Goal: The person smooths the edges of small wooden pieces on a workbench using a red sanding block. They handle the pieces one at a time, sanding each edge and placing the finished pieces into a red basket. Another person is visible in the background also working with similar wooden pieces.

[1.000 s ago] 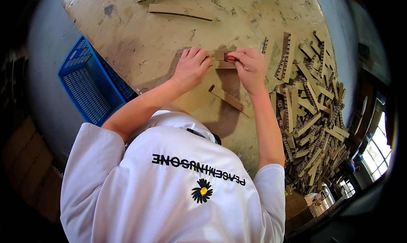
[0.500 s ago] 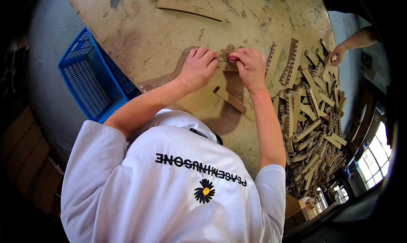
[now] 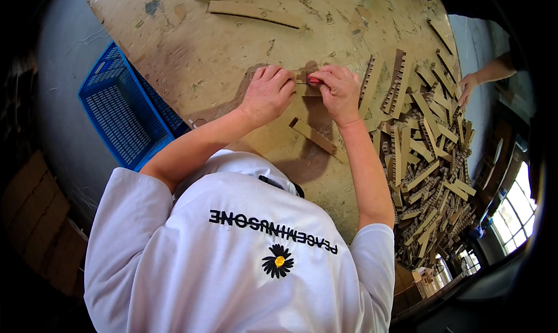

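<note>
Both hands meet over the middle of the table. My left hand (image 3: 268,95) is closed, its fingertips pinching the end of a short cardboard strip (image 3: 300,76). Closed around a small red tool (image 3: 314,79), my right hand (image 3: 339,95) presses it at the strip's right end. The fingers cover most of the tool, so its kind cannot be made out. Nearer to me lies another cardboard strip (image 3: 317,138) with a dark end, apart from both hands.
A large heap of notched cardboard strips (image 3: 430,182) covers the table's right side. Two long strips (image 3: 253,11) lie at the far edge. At the left stands a blue perforated plastic crate (image 3: 125,109). A co-worker's hand (image 3: 467,89) reaches in beside the heap.
My hands stay nearly in place on the strip and tool. At the right, the co-worker's hand has shifted slightly, and a second hand with something red shows at the far right corner.
</note>
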{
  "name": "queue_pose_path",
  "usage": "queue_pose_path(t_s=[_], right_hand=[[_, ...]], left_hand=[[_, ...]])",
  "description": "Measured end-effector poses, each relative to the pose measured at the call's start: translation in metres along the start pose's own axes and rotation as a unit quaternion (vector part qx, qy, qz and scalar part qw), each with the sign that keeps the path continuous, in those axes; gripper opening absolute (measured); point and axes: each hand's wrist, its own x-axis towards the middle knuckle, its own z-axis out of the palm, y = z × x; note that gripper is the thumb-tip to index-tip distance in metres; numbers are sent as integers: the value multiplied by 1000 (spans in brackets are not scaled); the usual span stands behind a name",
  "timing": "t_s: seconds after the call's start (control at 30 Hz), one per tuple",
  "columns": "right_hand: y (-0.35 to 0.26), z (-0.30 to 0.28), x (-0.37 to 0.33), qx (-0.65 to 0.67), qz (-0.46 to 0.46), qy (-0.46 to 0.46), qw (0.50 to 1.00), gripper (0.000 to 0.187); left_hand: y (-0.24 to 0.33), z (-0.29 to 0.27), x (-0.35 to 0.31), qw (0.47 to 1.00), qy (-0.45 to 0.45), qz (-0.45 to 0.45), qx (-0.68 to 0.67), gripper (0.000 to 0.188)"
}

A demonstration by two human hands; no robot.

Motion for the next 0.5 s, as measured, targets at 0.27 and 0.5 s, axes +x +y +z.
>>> queue_pose_path(t_s=[0.27,0.5], right_hand=[[-4,1,-4,-2,12,15,1000,20],[-15,0,-15,5,51,76,996,12]], left_hand=[[4,-7,19,998,38,9,-56,23],[-7,54,173,975,-68,179,-111,38]])
